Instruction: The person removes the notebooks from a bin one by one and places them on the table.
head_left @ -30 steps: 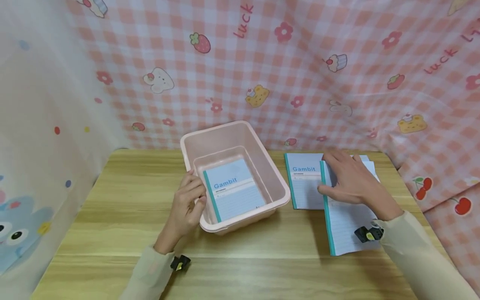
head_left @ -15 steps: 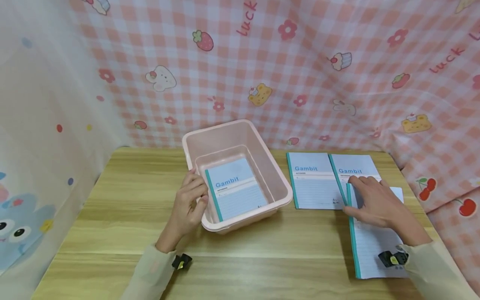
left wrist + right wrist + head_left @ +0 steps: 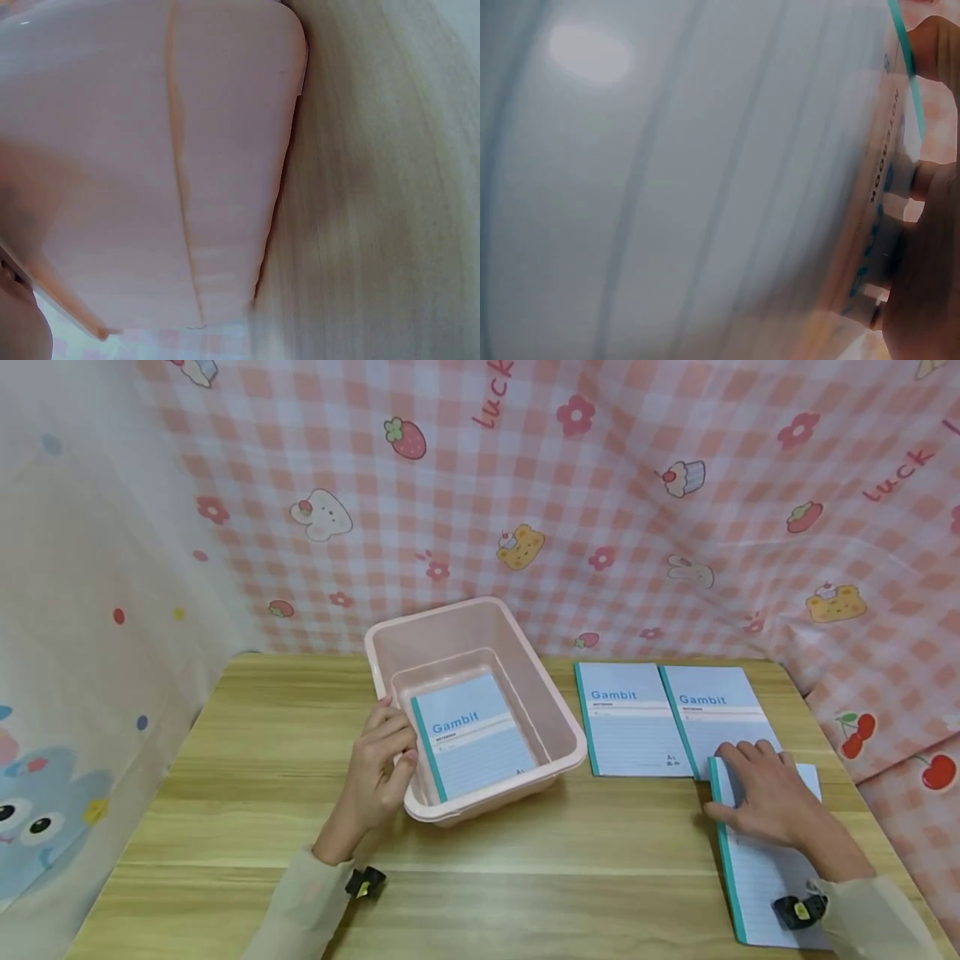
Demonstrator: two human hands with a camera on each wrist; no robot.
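Observation:
In the head view my left hand (image 3: 378, 760) grips the left rim of a pale pink plastic basin (image 3: 495, 794). Its wall (image 3: 112, 150) fills much of the left wrist view. Inside the basin lies a light-blue "Gambit" notebook (image 3: 472, 756) with a green spine. My right hand (image 3: 772, 797) holds another such notebook (image 3: 776, 885) by its upper part, thumb at the spine and fingers over the top edge. That notebook's lined cover (image 3: 690, 165) takes up most of the right wrist view. Palm and sleeve hide parts of it.
Two more matching notebooks, one on the left (image 3: 630, 735) and one on the right (image 3: 716, 718), lie side by side at the back right of the wooden table (image 3: 570, 877). A pink checked cloth (image 3: 450, 510) hangs behind the table, with a pale one (image 3: 150, 693) at the left.
My right hand has carried its notebook right and toward the table's front, off the two back notebooks, uncovering the right one. My left hand stays on the basin.

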